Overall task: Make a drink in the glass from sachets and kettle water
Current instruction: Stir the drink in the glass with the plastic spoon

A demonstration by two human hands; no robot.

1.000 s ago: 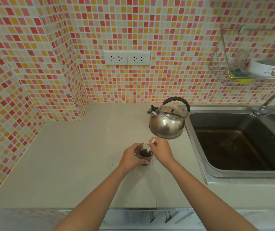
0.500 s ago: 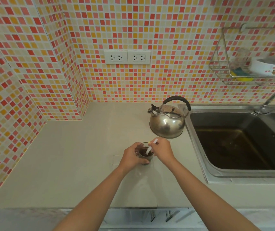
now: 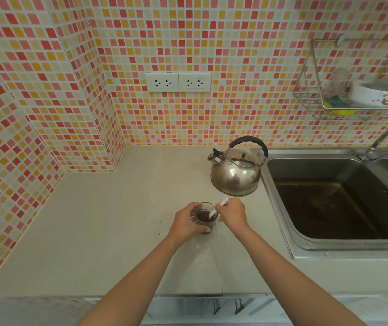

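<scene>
A small clear glass with dark brown drink in it stands on the pale counter. My left hand wraps around the glass's left side. My right hand pinches a thin white stirrer, whose lower end dips into the drink. Behind the glass sits a steel kettle with a black handle, spout pointing left. I see no sachets.
A steel sink lies to the right of the kettle, with a tap behind it. A wire rack on the tiled wall holds a white bowl and a sponge. Two socket plates sit above the counter.
The stirrer's top end has swung from above the glass's right rim out to the right while its tip stays in the drink. Both hands stay at the glass.
</scene>
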